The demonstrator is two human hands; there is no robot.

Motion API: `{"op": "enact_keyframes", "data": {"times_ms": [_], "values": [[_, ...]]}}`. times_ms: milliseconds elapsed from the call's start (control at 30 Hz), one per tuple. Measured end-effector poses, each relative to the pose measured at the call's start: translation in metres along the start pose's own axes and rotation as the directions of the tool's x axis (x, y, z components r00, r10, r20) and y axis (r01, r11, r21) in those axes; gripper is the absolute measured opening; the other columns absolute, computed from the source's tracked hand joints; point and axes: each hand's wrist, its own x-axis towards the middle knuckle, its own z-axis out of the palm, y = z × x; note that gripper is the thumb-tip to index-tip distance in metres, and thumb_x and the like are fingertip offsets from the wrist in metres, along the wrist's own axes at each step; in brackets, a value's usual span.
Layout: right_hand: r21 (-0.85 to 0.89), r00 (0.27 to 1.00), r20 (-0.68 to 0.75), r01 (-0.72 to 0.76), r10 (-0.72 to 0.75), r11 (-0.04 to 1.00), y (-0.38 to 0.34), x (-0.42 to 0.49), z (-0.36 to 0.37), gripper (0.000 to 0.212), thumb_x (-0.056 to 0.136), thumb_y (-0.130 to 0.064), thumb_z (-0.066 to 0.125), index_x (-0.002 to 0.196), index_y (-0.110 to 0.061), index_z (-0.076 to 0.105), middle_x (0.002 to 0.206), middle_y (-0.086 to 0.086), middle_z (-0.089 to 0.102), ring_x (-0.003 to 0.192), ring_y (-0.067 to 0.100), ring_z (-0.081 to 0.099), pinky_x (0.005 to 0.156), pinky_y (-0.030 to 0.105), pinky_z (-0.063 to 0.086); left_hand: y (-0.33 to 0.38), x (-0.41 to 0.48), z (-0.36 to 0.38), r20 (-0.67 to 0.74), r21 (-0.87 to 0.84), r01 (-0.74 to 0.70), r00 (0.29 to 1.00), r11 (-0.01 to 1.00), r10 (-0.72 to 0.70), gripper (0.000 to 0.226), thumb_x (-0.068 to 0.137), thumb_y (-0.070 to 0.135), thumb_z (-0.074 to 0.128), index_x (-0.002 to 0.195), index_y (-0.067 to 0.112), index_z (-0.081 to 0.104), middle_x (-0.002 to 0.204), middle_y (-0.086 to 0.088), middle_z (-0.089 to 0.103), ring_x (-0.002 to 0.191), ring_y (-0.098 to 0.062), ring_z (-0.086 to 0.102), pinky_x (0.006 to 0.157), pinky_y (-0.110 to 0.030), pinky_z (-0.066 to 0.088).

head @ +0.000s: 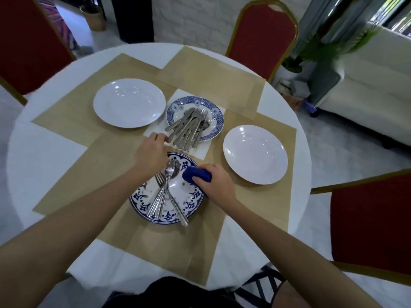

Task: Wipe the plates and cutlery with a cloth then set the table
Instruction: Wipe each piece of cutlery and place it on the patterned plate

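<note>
The round white table (44, 156) is laid with overlapping tan paper mats (106, 156), and most of what sits on it is gathered toward the middle, so the white margin all round the edge is bare. Three red upholstered chairs with gilt frames stand close against it: one at the far left edge (29, 41), one at the far right edge (264, 38) and one at the near right edge (373, 221).

A plain white round plate (129, 103) lies toward the far left, another plain white round plate (255, 154) toward the right, well apart from each other. Between them at the centre is a small blue-patterned plate (213, 112) heaped with steel knives and forks (189, 126), their handles overhanging its near rim. Nearest the person, by the near edge, sits a blue-and-white floral-rimmed plate (191, 196) with smears on its face, and across it lie a steel spoon and fork set (165, 190), handles pointing to the near edge.

The left hand (153, 152) reaches over the far rim of that plate, its grip curled almost closed at the overhanging handles; whether it has hold of one I cannot tell. The right hand (215, 183) has its grip closed round a bunched dark blue cloth (196, 174), pressed on the right side of the floral-rimmed plate
</note>
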Motion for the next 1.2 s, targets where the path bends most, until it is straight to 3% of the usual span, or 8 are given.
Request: {"op": "enact_keyframes", "data": {"times_ms": [167, 267, 367, 600, 867, 1033, 1100, 1200], "values": [[-0.055, 0.995, 0.077, 0.063, -0.059, 0.996, 0.005, -0.004, 0.008, 0.039, 0.084, -0.047, 0.065, 0.119, -0.030, 0.063, 0.105, -0.007, 0.055, 0.093, 0.010, 0.053, 0.079, 0.025, 0.044, -0.008, -0.073, -0.001, 0.116, 0.048, 0.079, 0.990, 0.996, -0.084, 0.018, 0.095, 0.033, 0.047, 0.089, 0.015, 0.050, 0.094, -0.006, 0.060, 0.081, -0.022, 0.053, 0.063, -0.030, 0.039], [-0.032, 0.993, 0.084, 0.082, -0.079, 0.996, 0.000, -0.002, 0.007, 0.037, 0.083, -0.047, 0.065, 0.117, -0.030, 0.063, 0.105, -0.007, 0.056, 0.094, 0.011, 0.056, 0.082, 0.028, 0.047, -0.003, -0.109, 0.006, 0.118, 0.064, 0.058, 0.991, 0.996, -0.066, 0.026, 0.093, 0.035, 0.052, 0.103, 0.012, 0.054, 0.103, -0.006, 0.059, 0.096, -0.026, 0.057, 0.068, -0.031, 0.038], [0.035, 0.994, 0.052, 0.092, -0.094, 0.995, -0.004, 0.001, 0.005, 0.035, 0.082, -0.042, 0.067, 0.114, -0.028, 0.065, 0.104, -0.006, 0.058, 0.095, 0.013, 0.057, 0.084, 0.029, 0.047, 0.003, -0.120, 0.010, 0.167, 0.088, 0.182, 0.966, 0.979, -0.195, 0.032, 0.092, 0.037, 0.054, 0.112, 0.012, 0.052, 0.109, -0.005, 0.059, 0.099, -0.025, 0.057, 0.074, -0.032, 0.043], [0.121, 0.998, 0.004, 0.069, -0.070, 0.990, -0.006, -0.006, 0.002, 0.030, 0.077, -0.047, 0.065, 0.104, -0.035, 0.065, 0.098, -0.007, 0.061, 0.087, 0.014, 0.061, 0.082, 0.041, 0.053, 0.008, -0.120, 0.007, 0.162, 0.116, 0.294, 0.937, 0.949, -0.310, 0.022, 0.097, 0.021, 0.044, 0.099, 0.004, 0.058, 0.100, -0.014, 0.064, 0.091, -0.028, 0.059, 0.068, -0.031, 0.040], [0.233, 1.000, 0.006, 0.021, -0.023, 0.972, -0.001, -0.018, -0.007, 0.020, 0.079, -0.041, 0.067, 0.098, -0.038, 0.064, 0.088, -0.013, 0.065, 0.083, 0.010, 0.062, 0.080, 0.041, 0.054, 0.011, -0.120, 0.000, 0.143, 0.133, 0.361, 0.915, 0.923, -0.378, 0.017, 0.093, 0.007, 0.039, 0.103, 0.000, 0.052, 0.098, -0.019, 0.062, 0.088, -0.034, 0.059, 0.064, -0.032, 0.035], [0.303, 1.000, 0.004, -0.009, 0.008, 0.953, 0.000, -0.021, -0.013, 0.017, 0.080, -0.041, 0.068, 0.095, -0.041, 0.060, 0.089, -0.016, 0.063, 0.085, 0.007, 0.061, 0.084, 0.041, 0.054, 0.022, -0.125, -0.004, 0.023, -0.052, 0.401, 0.916, 0.915, -0.400, 0.015, 0.093, 0.007, 0.040, 0.103, 0.001, 0.049, 0.081, -0.011, 0.056, 0.070, -0.027, 0.050, 0.060, -0.033, 0.035], [0.339, 0.998, -0.060, 0.018, 0.002, 0.941, -0.002, -0.019, -0.018, 0.020, 0.081, -0.041, 0.067, 0.100, -0.039, 0.062, 0.094, -0.014, 0.063, 0.087, 0.007, 0.060, 0.085, 0.039, 0.054, 0.032, -0.124, -0.010, 0.048, -0.177, 0.382, 0.924, 0.907, -0.380, 0.014, 0.097, 0.013, 0.040, 0.103, 0.006, 0.050, 0.080, -0.006, 0.059, 0.067, -0.025, 0.055, 0.057, -0.034, 0.040], [0.359, 0.979, -0.186, 0.143, -0.079, 0.922, -0.012, -0.014, -0.029, 0.028, 0.086, -0.036, 0.066, 0.114, -0.031, 0.064, 0.104, -0.005, 0.060, 0.091, 0.005, 0.055, 0.081, 0.019, 0.046, 0.055, -0.121, -0.019, 0.171, -0.438, 0.388, 0.922, 0.811, -0.349, 0.016, 0.101, 0.020, 0.038, 0.101, 0.012, 0.052, 0.082, -0.004, 0.064, 0.060, -0.019, 0.056, 0.049, -0.026, 0.040]]}}
